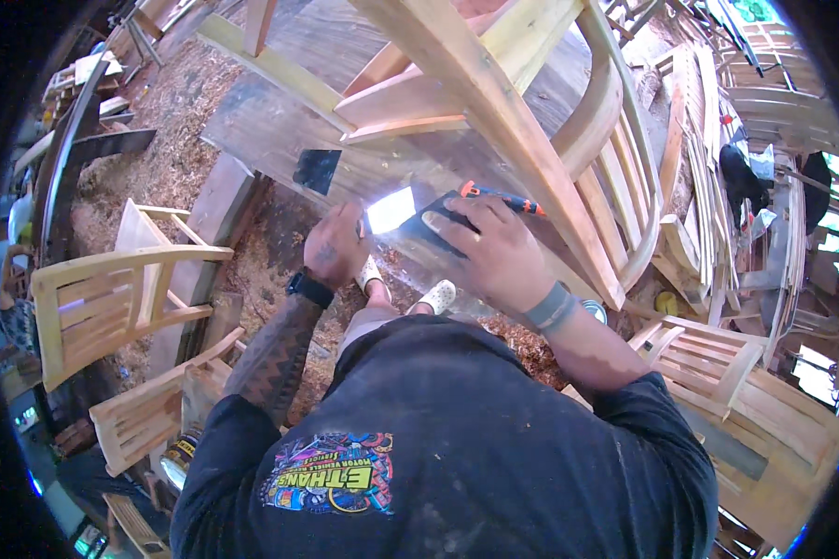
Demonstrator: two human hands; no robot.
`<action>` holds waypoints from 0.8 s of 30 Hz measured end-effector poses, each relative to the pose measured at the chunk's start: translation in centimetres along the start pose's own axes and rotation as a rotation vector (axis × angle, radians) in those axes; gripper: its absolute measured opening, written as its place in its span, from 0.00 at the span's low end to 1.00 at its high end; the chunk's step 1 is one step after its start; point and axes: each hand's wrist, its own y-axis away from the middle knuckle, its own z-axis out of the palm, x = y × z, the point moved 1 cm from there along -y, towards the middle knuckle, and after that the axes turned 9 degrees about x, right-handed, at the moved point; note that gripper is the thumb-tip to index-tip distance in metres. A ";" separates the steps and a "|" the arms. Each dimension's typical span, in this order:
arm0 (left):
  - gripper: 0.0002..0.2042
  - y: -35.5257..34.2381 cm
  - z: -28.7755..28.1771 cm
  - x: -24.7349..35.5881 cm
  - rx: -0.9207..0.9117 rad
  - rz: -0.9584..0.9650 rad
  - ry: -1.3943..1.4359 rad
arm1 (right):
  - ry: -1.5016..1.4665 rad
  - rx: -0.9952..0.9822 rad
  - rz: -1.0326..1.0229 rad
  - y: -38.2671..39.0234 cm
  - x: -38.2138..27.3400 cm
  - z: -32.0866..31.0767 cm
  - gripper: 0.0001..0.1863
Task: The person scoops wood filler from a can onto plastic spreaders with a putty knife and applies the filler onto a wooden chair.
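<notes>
At the near edge of a worn wooden worktop (368, 168), my left hand (336, 244) curls its fingers at the left edge of a bright white rectangular sheet (391, 211). Glare hides the sheet's surface. A dark flat sheet (435, 229) adjoins it on the right; I cannot tell whether they are one piece. My right hand (496, 244) lies over this dark part, fingers spread and pressing down. Just beyond those fingers lies an orange-and-black handled tool (503, 197), its working end unclear. Another dark square sheet (317, 170) rests on the worktop, beyond my left hand.
A large wooden chair frame (522, 121) lies across the worktop, ahead and to the right. Slatted wooden pieces stand at left (112, 307) and lower right (718, 373). Shavings (140, 177) cover the ground. A tin (179, 458) stands at lower left; long timber strips (704, 177) lean at right.
</notes>
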 end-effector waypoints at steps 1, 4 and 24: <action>0.15 -0.4 -0.4 0.2 -0.042 -0.004 -0.027 | 0.026 -0.037 -0.036 0.0 -0.3 0.0 0.30; 0.16 0.0 -1.0 -0.2 -0.052 0.053 -0.041 | 0.178 -0.055 -0.025 0.4 0.6 2.9 0.30; 0.15 2.3 -0.9 -0.3 -0.143 -0.019 -0.293 | 0.164 -0.278 0.061 2.9 1.2 4.3 0.24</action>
